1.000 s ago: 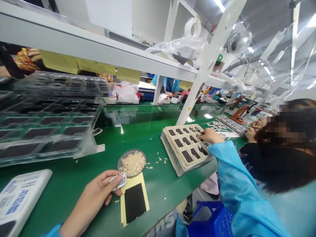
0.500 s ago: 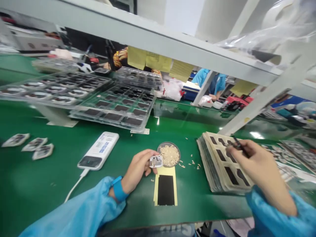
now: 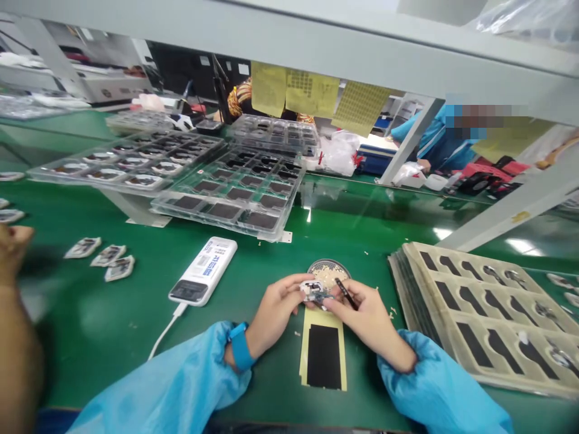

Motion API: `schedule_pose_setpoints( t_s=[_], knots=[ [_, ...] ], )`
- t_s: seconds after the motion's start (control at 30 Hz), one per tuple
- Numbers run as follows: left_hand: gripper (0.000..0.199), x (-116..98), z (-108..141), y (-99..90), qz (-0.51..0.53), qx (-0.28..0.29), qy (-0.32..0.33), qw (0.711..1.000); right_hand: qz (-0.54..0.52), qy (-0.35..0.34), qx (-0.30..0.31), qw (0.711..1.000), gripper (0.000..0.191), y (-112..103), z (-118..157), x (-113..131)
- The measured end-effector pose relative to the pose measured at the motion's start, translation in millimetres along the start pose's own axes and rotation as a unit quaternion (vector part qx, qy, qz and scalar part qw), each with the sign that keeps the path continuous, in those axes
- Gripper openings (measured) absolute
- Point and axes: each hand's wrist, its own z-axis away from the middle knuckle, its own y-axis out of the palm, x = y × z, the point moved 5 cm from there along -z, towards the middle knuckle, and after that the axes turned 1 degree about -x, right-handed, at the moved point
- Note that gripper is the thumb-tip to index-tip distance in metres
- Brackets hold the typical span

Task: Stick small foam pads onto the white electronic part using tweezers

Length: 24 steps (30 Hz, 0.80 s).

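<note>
My left hand (image 3: 281, 307) pinches a small white-rimmed electronic housing (image 3: 312, 289), with several dark and metal parts inside it. Up against its right side is my right hand (image 3: 368, 313), closed around black tweezers (image 3: 346, 294) that slant up from between the fingers. Those fingertips also meet a small greyish part (image 3: 322, 297) at the housing's edge; whether it is loose or joined to it I cannot tell. Just behind both hands, a round dish (image 3: 341, 265) of tiny cream-coloured pieces is partly covered. A black rectangle on a yellow sheet (image 3: 304, 361) lies below the hands.
Stacked beige trays (image 3: 456, 289) with shaped pockets stand at right, some holding metal parts. Clear plastic trays (image 3: 271, 232) sit at back left. A white power bank (image 3: 205, 271) with a cable and several white-rimmed housings (image 3: 120, 268) lie left. Another person's arm (image 3: 18, 337) enters there.
My right hand has come from the beige trays to the housing in my left hand, still with the tweezers. The view has turned right, and another person's arm has appeared at the left edge.
</note>
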Motion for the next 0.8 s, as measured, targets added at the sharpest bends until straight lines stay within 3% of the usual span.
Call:
schedule_pose_setpoints(
  t_s=[0.2, 0.47, 0.8],
  knots=[
    [0.049, -0.8, 6.2, 5.3, -0.016, 0.032, 0.025, 0.999, -0.042, 0.067, 0.062, 0.995, 0.029, 9.9, 1.1, -10.1],
    [0.052, -2.0, 10.1, 7.3, -0.034, 0.057, 0.036, 0.997, -0.074, 0.09, 0.066, 0.991, 0.04, 14.6, 1.2, -17.7],
    [0.05, -3.3, 9.2, 8.9, -0.041, 0.072, 0.035, 0.996, -0.12, 0.142, 0.058, 0.981, 0.038, 13.4, 0.8, -23.1]
  ],
)
